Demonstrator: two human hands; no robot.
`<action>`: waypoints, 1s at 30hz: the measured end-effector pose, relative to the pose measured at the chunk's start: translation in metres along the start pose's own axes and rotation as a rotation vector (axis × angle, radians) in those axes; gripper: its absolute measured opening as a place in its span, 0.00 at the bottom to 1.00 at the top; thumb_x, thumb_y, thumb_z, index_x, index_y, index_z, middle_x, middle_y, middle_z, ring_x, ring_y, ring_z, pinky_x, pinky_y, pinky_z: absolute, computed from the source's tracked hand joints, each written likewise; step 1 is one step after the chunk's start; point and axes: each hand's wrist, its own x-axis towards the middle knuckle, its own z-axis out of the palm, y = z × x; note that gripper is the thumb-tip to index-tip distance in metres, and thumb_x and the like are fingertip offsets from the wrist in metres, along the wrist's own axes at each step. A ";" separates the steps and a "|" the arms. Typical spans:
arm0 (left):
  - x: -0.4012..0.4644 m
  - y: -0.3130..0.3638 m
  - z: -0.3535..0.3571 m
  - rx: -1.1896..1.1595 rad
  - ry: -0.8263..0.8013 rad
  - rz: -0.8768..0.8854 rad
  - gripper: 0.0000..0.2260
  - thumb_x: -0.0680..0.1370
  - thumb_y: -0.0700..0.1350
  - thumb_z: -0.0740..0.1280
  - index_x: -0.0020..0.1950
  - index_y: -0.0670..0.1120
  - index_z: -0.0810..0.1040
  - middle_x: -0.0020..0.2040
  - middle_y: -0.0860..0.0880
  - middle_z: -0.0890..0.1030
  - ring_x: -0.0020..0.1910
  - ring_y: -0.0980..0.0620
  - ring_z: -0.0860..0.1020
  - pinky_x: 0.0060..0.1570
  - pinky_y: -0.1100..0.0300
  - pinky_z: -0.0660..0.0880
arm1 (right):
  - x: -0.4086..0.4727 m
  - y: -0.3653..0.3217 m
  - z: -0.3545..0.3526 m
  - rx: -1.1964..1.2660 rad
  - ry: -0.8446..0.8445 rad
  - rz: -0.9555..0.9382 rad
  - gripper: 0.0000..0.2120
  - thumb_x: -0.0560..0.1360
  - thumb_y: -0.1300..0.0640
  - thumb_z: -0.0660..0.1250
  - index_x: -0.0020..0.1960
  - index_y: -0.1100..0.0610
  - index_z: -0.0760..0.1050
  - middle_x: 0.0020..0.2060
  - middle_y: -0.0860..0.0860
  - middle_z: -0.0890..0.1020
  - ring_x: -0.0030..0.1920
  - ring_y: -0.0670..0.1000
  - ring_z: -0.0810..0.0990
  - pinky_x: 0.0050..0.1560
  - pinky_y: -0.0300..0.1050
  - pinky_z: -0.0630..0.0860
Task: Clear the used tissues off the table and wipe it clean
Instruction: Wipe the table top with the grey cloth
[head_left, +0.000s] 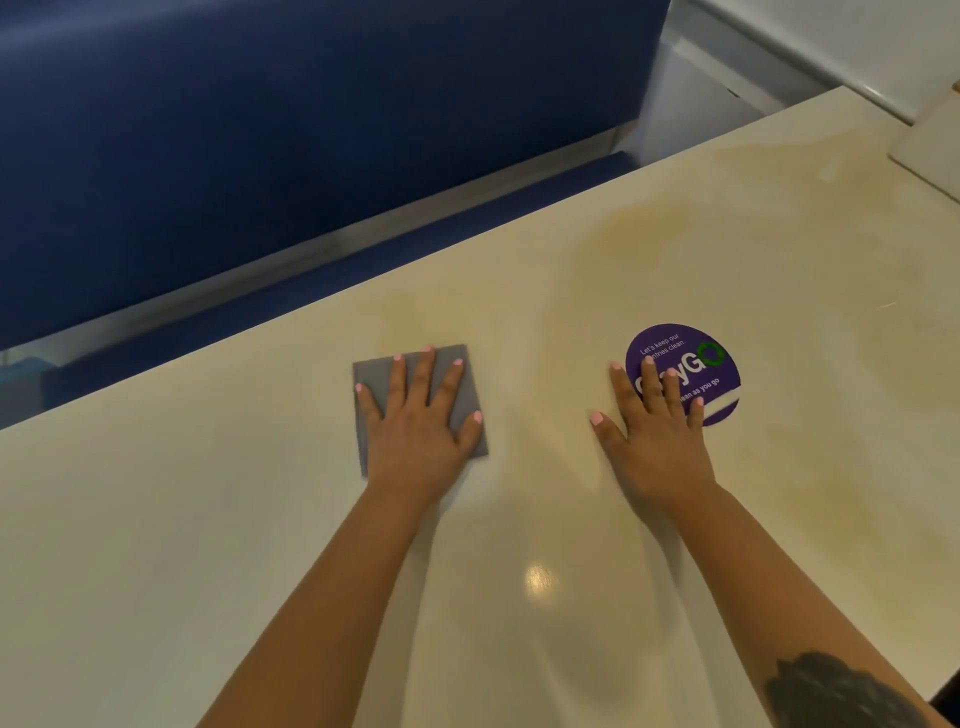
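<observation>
A folded grey cloth (379, 384) lies flat on the cream table (208, 519), left of the middle. My left hand (421, 426) presses down on it with the fingers spread, covering most of it. My right hand (654, 431) rests flat on the bare tabletop to the right, fingers apart, its fingertips overlapping a round purple sticker (696, 358). Faint yellowish smears (644, 228) mark the table's far half. No tissues are in view.
A blue padded bench (260, 130) runs along the table's far edge. At the far right corner lies a pale flat object (930, 145), cut off by the frame. A ceiling light glints on the table (540, 579) between my forearms.
</observation>
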 end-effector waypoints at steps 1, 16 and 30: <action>-0.003 -0.007 0.000 -0.002 0.006 -0.038 0.32 0.73 0.64 0.35 0.76 0.57 0.41 0.78 0.51 0.44 0.76 0.45 0.42 0.69 0.35 0.40 | 0.001 -0.001 0.001 -0.002 0.001 -0.002 0.30 0.78 0.37 0.40 0.76 0.43 0.36 0.77 0.50 0.40 0.76 0.54 0.36 0.73 0.57 0.36; 0.035 0.019 -0.008 -0.013 -0.058 0.032 0.28 0.79 0.63 0.44 0.76 0.57 0.38 0.77 0.51 0.38 0.75 0.45 0.37 0.69 0.34 0.37 | 0.000 0.000 0.002 -0.011 0.006 0.020 0.30 0.76 0.34 0.35 0.75 0.42 0.35 0.77 0.48 0.40 0.76 0.52 0.36 0.73 0.55 0.35; 0.043 0.024 -0.010 -0.018 -0.069 0.031 0.28 0.79 0.62 0.43 0.76 0.57 0.37 0.77 0.51 0.36 0.75 0.45 0.36 0.69 0.34 0.37 | 0.002 0.001 0.004 -0.009 0.023 0.034 0.32 0.73 0.33 0.35 0.74 0.41 0.34 0.77 0.47 0.40 0.76 0.52 0.36 0.72 0.53 0.34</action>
